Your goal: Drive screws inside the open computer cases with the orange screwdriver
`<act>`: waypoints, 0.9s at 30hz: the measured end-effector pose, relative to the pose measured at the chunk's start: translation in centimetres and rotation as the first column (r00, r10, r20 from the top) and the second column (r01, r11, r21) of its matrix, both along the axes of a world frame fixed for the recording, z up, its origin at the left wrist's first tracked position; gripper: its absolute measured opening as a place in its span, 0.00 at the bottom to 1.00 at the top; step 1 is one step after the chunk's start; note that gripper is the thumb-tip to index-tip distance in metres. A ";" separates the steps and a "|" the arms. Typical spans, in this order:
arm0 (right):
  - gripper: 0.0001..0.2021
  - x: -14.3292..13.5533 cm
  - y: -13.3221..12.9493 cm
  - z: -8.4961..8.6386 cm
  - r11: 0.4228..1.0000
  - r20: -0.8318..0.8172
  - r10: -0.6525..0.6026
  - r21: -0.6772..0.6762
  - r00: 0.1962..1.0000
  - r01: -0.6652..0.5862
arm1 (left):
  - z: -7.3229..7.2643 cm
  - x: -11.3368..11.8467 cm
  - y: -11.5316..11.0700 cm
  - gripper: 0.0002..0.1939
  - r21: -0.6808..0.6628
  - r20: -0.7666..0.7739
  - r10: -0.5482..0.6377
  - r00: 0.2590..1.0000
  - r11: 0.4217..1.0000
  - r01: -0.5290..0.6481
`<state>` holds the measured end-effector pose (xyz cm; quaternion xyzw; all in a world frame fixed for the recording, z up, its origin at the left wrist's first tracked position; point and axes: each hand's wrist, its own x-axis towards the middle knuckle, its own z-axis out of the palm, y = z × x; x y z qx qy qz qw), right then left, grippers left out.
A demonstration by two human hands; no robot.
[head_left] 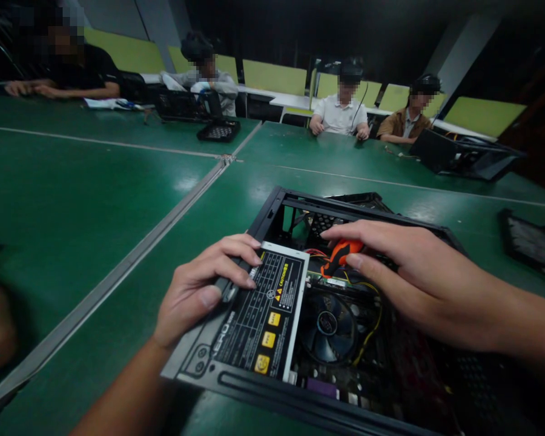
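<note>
Orange-handled screwdriver [340,254] sits clamped between my right hand's [418,278] thumb and fingertips, above the open computer case [272,209] on the green table [95,200]. My left hand [204,287] rests fingers-together on the power supply [263,309] beside the cooling fan [327,327].

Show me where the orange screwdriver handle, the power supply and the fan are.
orange screwdriver handle [340,254]: head view, middle of grip.
power supply [266,315]: head view, label face.
fan [327,327]: head view, hub.
</note>
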<state>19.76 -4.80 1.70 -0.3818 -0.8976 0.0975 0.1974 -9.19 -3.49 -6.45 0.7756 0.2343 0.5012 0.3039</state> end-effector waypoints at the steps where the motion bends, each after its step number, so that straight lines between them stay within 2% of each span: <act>1: 0.18 0.0 0.0 0.0 1.000 0.009 0.005 -0.002 1.000 -0.005 | 0.0 0.0 0.0 0.18 -0.003 -0.002 -0.001 1.000 1.000 0.001; 14: 0.18 -0.1 0.1 0.0 0.999 0.012 0.022 -0.032 1.000 -0.022 | 0.0 0.0 -0.2 0.18 -0.016 -0.005 0.017 1.000 1.000 -0.017; 21: 0.14 -1.3 1.2 -0.2 0.996 0.087 0.066 0.051 0.994 -0.071 | 0.2 -0.1 0.0 0.19 -0.005 -0.024 0.032 0.999 0.999 -0.032; 24: 0.14 -2.0 1.0 -0.1 0.993 0.088 0.121 -0.026 0.989 -0.119 | -0.1 -0.1 0.2 0.18 0.006 -0.032 0.020 0.999 1.000 -0.020; 27: 0.19 -1.3 0.2 1.0 0.979 -0.023 0.126 -0.156 0.992 -0.128 | -0.2 -0.5 0.5 0.18 0.030 -0.036 0.011 0.999 0.999 -0.010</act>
